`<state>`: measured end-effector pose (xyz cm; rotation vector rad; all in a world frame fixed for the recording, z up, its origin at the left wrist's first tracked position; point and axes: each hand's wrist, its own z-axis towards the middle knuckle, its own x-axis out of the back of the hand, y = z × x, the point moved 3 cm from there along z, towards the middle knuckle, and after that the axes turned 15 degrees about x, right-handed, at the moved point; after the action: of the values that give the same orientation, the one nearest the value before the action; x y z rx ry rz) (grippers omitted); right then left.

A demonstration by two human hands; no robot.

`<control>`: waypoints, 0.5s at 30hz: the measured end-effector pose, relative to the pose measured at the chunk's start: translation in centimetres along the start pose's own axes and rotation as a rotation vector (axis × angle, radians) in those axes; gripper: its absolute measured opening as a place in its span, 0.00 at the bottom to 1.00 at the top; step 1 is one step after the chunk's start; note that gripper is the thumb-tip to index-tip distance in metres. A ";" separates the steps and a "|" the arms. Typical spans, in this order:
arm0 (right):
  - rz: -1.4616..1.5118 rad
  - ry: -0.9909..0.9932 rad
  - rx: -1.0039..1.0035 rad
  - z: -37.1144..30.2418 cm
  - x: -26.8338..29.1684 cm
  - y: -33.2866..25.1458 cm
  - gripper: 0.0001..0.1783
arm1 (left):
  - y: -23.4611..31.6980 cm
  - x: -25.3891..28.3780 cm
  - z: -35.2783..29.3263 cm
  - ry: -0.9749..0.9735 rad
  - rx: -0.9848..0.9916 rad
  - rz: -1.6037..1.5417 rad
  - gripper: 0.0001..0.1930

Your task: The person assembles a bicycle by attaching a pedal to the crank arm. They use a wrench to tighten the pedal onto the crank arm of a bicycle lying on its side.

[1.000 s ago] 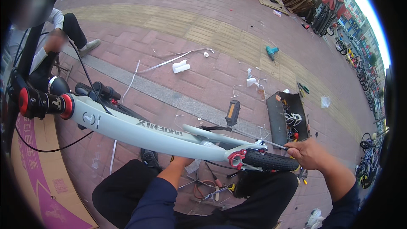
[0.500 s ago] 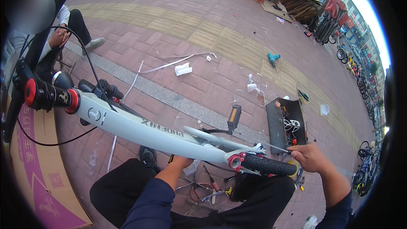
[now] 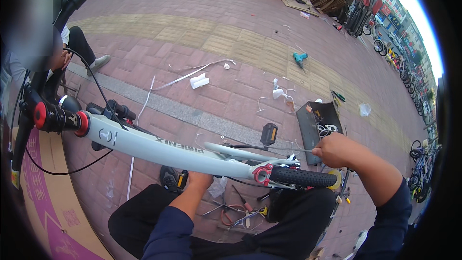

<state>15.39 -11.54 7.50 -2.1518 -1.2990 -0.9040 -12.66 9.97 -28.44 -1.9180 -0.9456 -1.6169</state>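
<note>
A pale grey bicycle frame (image 3: 144,145) lies across in front of me, its black rear tyre (image 3: 303,177) above my right knee. My left hand (image 3: 199,180) is closed at the near pedal (image 3: 183,179), just below the frame; its fingertips are partly hidden. Opposite, the far pedal (image 3: 269,134) sticks out beyond the frame. To the right of the rear wheel, my right hand (image 3: 329,150) pinches the end of a thin grey cable-like piece (image 3: 293,149). That piece runs left toward the far crank; whether it is wire or rod is too blurred to tell.
An open metal toolbox (image 3: 308,130) stands beyond my right hand. A teal power drill (image 3: 300,58) and pliers (image 3: 339,96) lie farther off. Loose tools (image 3: 245,202) lie between my legs. Flat cardboard (image 3: 53,188) is at left, near a seated person (image 3: 79,43). Parked bicycles line the right.
My right hand has moved up and slightly left with the thin grey piece, now near the toolbox's front. More of the near pedal shows beside my left hand. The whole view has shifted slightly.
</note>
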 end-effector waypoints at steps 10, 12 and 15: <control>0.101 -0.067 0.089 7.5 -9.3 7.5 0.26 | -10.1 3.1 4.1 -0.565 -0.377 -0.188 0.36; 0.152 -0.087 0.068 8.7 -9.9 8.5 0.27 | -10.4 1.7 3.3 -0.618 -0.311 -0.369 0.36; 0.219 -0.120 0.029 9.6 -10.2 9.1 0.28 | -9.9 2.3 2.5 -0.754 -0.179 -0.400 0.33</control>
<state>22.95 -15.09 -7.00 -2.3009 -1.0955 -0.6743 -18.23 18.82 -27.52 -2.6698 -1.6001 -1.1757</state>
